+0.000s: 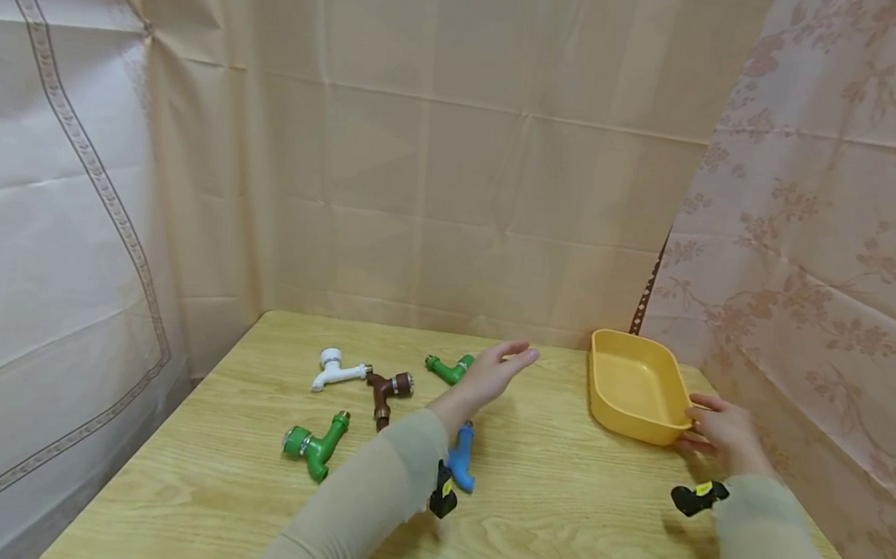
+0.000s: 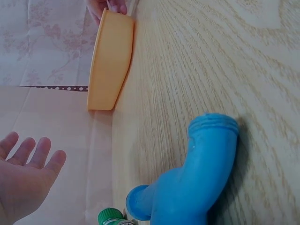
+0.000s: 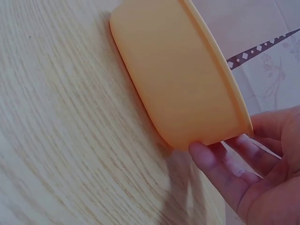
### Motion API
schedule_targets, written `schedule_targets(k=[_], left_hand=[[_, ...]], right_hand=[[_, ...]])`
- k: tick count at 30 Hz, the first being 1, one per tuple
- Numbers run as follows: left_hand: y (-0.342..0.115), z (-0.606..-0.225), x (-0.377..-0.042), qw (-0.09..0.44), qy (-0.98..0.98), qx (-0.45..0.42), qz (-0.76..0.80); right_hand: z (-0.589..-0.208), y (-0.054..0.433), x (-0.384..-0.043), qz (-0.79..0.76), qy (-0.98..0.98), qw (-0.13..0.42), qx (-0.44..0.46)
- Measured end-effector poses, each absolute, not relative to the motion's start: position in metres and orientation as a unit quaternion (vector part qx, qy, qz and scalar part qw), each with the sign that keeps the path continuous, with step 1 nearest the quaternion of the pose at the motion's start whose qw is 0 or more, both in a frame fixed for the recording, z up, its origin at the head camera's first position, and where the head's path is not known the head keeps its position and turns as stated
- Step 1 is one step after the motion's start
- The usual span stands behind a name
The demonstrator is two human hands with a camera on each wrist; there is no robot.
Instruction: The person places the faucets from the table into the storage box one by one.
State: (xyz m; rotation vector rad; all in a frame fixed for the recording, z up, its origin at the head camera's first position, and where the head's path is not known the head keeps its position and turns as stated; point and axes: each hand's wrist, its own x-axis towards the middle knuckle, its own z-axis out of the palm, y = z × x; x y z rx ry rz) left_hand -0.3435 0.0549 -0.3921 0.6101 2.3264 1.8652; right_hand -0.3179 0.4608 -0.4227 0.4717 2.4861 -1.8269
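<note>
Yellow basin (image 1: 626,426), set near the far right corner of the tabletop (image 1: 573,502), is gripped at its near right end by the right hand (image 1: 728,432), the left hand (image 1: 489,375) being held well apart, fingers extended.

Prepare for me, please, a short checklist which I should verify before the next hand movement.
1. Left hand free: ok, it holds nothing.
2. Right hand touching the yellow rectangular plastic basin: ok, at its near end.
3. Right-hand grip firm enough for lifting: cannot tell.
4. Basin empty: ok, its interior is bare in the head view.
5. Basin flat on the wood-grain tabletop: cannot tell.
6. Blue branched plastic tap fully visible from above: not ok, the pale left sleeve covers part.
</note>
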Motion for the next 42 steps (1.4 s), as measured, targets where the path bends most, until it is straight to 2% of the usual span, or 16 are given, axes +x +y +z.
schedule_targets(k=[17,25,42], left_hand=[[0.040,-0.391,-0.349,0.032,0.766,0.218,0.604],[0.030,-0.390,-0.347,0.052,0.758,0.223,0.610],[0.014,-0.386,-0.341,0.049,0.762,0.238,0.600]], right_hand=[[-0.420,0.448,-0.319,-0.576,0.809,0.041,0.112],[-0.421,0.441,-0.319,-0.587,0.804,0.048,0.085],[-0.423,0.419,-0.314,-0.592,0.802,0.067,0.040]])
